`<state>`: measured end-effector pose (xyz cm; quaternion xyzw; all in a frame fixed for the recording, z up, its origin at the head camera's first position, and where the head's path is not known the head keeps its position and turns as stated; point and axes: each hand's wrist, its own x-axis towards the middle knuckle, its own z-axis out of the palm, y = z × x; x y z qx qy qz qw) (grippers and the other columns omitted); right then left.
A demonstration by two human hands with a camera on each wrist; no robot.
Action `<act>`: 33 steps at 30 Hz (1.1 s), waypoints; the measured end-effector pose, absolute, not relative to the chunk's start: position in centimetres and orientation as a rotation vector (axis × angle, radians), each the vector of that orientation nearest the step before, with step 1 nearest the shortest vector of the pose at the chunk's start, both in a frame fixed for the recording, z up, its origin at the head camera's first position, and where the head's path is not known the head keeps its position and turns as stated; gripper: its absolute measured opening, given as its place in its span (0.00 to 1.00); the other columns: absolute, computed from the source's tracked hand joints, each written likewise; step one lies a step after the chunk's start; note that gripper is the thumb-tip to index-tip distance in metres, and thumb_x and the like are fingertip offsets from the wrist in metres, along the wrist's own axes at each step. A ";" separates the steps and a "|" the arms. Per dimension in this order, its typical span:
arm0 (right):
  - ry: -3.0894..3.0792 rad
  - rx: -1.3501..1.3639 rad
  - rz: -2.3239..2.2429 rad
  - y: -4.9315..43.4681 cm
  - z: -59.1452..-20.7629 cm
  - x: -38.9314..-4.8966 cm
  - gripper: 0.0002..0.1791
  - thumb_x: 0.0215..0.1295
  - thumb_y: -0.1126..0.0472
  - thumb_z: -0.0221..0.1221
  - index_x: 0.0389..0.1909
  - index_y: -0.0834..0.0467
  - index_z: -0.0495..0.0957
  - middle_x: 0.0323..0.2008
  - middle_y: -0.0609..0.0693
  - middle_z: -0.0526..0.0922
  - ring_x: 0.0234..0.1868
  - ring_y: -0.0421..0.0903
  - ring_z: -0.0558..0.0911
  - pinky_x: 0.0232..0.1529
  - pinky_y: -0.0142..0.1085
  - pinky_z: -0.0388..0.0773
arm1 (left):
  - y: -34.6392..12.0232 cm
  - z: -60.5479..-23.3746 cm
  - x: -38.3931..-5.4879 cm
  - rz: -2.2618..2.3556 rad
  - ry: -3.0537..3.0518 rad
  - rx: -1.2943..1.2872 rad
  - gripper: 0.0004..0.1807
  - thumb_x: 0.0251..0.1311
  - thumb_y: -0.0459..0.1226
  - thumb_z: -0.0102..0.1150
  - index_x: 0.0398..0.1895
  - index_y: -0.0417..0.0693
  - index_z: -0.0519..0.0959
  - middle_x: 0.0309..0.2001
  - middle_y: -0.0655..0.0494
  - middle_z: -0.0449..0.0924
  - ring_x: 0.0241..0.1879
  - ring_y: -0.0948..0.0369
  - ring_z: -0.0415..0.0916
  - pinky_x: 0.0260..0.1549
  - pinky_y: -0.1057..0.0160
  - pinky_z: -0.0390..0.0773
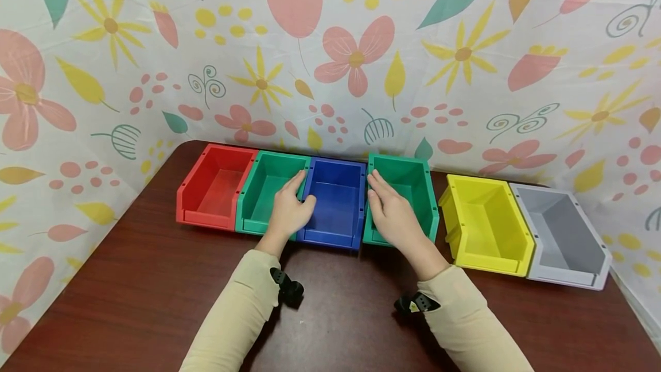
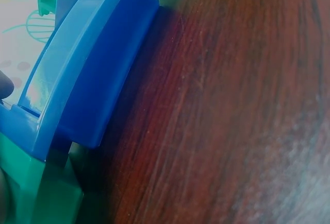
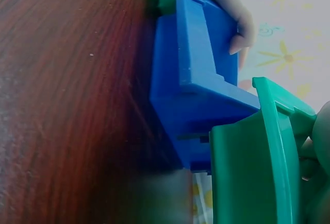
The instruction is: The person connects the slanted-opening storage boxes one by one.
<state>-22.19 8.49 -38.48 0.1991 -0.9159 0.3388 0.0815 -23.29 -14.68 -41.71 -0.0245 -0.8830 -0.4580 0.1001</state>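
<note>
In the head view my left hand (image 1: 291, 205) spans the adjoining walls of the left green bin (image 1: 253, 227) and the blue bin (image 1: 333, 234). Its thumb lies inside the blue bin, while the fingers are on the green side. My right hand (image 1: 395, 214) holds the left wall of the other green bin (image 1: 420, 188), with its fingertips at the top edge. From the right wrist view, this green bin (image 3: 240, 167) stands nearest, beside the blue bin (image 3: 185, 90) with its base seemingly higher. How the right fingertips lie behind the wall is hidden.
A red bin (image 1: 209, 218) touches the left green bin at the row's left end. Farther right sit a yellow bin (image 1: 496, 263) and a grey bin (image 1: 563, 274), side by side and angled. The brown table (image 1: 330, 314) meets a flower-patterned cloth (image 1: 310, 45) behind the bins.
</note>
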 end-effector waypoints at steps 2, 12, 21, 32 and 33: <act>-2.741 0.585 1.009 8.4 -38.6 -22.1 0.27 0.75 0.51 0.39 0.69 0.61 0.60 0.71 0.54 0.59 0.69 0.54 0.63 0.64 0.52 0.64 | -14.7 -41.7 -23.3 -1.353 -2.614 -0.072 0.33 0.57 0.36 0.48 0.70 0.49 0.62 0.70 0.53 0.62 0.63 0.52 0.68 0.42 0.54 0.72; -2.771 0.554 0.939 8.3 -39.2 -22.1 0.27 0.75 0.51 0.38 0.69 0.60 0.61 0.72 0.52 0.58 0.68 0.54 0.66 0.62 0.52 0.67 | -14.7 -41.7 -23.4 -1.368 -2.604 -0.070 0.33 0.56 0.35 0.49 0.70 0.49 0.62 0.70 0.53 0.62 0.70 0.54 0.58 0.55 0.51 0.71; -2.794 0.535 0.916 8.2 -39.7 -21.9 0.28 0.75 0.51 0.37 0.70 0.59 0.60 0.73 0.51 0.57 0.64 0.55 0.71 0.57 0.52 0.72 | -14.7 -41.7 -23.4 -1.373 -2.603 -0.074 0.33 0.56 0.35 0.49 0.70 0.48 0.63 0.70 0.53 0.62 0.70 0.54 0.58 0.55 0.51 0.71; -2.843 0.515 0.863 8.2 -39.8 -21.8 0.27 0.75 0.50 0.37 0.70 0.57 0.60 0.73 0.49 0.57 0.57 0.55 0.77 0.35 0.46 0.79 | -14.6 -41.8 -23.4 -1.357 -2.596 -0.065 0.33 0.56 0.34 0.50 0.69 0.49 0.63 0.70 0.53 0.63 0.63 0.52 0.68 0.42 0.54 0.73; -2.859 0.514 0.860 8.2 -39.9 -21.8 0.27 0.75 0.50 0.37 0.71 0.56 0.59 0.73 0.48 0.56 0.56 0.55 0.78 0.31 0.44 0.78 | -14.6 -41.9 -23.4 -1.356 -2.596 -0.062 0.33 0.56 0.34 0.50 0.69 0.49 0.63 0.70 0.53 0.63 0.63 0.52 0.68 0.42 0.55 0.73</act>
